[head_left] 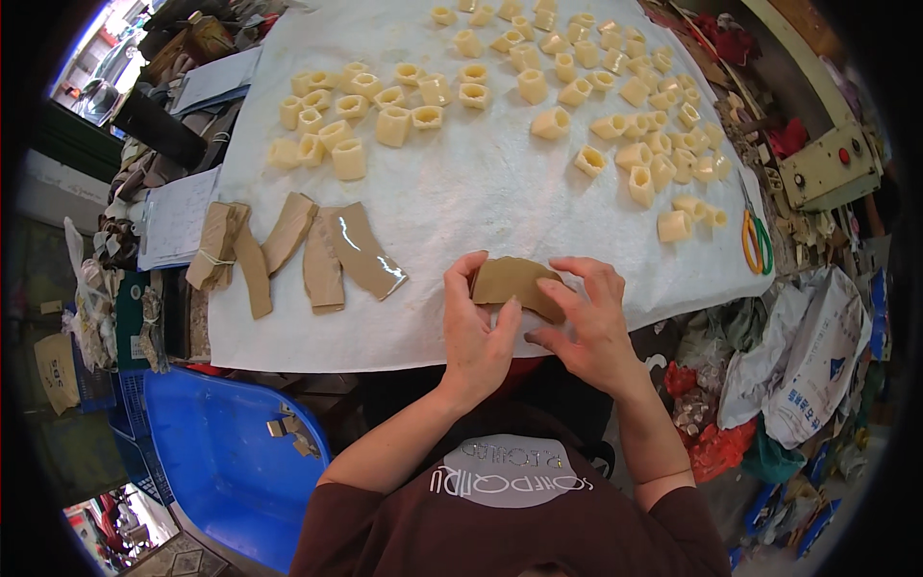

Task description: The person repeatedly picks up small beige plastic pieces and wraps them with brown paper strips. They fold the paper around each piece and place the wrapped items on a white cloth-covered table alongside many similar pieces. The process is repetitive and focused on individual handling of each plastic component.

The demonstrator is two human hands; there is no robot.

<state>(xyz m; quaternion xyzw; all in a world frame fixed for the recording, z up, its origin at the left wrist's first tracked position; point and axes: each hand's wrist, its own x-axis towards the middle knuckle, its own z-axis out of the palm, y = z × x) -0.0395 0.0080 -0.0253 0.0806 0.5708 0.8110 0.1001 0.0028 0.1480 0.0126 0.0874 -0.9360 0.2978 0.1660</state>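
Observation:
Near the front edge of the white-covered table, my left hand [478, 332] grips the left end of a curved tan flat piece [510, 281], thumb on its lower edge and fingers behind it. My right hand [591, 327] is bent around the right end of the same piece, its index finger lying on the surface. Left of my hands lie several similar curved tan pieces [363, 252], one with a glossy face. A bundle of them [213, 252], tied with a band, lies at the far left of that row.
Many short pale-yellow tubes [393, 126] stand and lie across the far half of the white cloth [452, 202]. Scissors [757, 240] with orange and green handles rest at the right edge. A blue tub [226, 462] is at lower left; plastic bags [798, 356] lie at right.

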